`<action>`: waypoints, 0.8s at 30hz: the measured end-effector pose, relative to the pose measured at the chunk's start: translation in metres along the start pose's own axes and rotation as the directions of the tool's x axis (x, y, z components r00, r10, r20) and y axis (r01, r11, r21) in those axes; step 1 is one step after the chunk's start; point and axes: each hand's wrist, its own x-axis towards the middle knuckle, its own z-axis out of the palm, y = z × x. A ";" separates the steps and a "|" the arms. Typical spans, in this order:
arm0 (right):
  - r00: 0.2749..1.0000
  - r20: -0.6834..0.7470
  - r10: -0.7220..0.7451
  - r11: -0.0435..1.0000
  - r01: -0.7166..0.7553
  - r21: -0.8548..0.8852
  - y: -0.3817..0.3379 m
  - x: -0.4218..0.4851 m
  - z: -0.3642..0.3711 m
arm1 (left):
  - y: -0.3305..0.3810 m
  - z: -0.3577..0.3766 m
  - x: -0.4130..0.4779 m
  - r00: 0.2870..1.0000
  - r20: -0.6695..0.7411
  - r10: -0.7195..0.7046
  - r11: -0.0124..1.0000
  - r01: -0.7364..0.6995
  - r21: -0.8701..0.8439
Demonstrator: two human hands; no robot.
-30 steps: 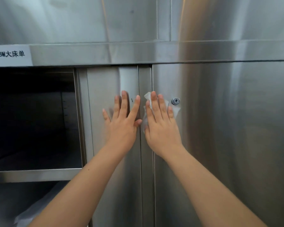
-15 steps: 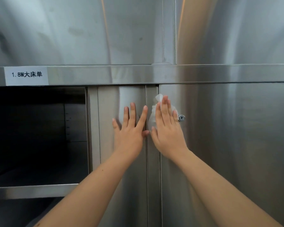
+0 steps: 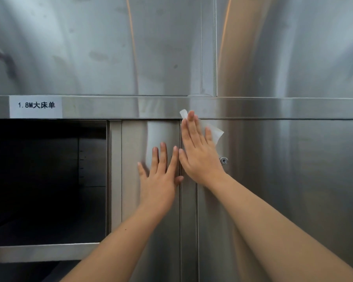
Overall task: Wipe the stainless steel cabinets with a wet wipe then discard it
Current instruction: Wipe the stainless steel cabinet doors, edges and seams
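Just up-left of the small round silver keyhole lock (image 3: 224, 161), the flat right hand (image 3: 198, 155) presses the thin white wet wipe (image 3: 216, 133) against the brushed stainless steel cabinet (image 3: 293, 180), while the left hand (image 3: 161, 176) rests flat and empty further left; being only pinned, the wipe could slip free.

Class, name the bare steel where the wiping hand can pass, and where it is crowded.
Free: the door right of the keyhole; the panels above the rail. Crowded: the seam, with left hand beside right hand on the wet wipe.
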 end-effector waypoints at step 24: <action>0.990 -0.129 -0.057 0.952 0.015 -0.306 -0.004 0.008 0.011 | -0.001 -0.002 -0.003 0.998 0.036 -0.052 0.999 0.052 -0.013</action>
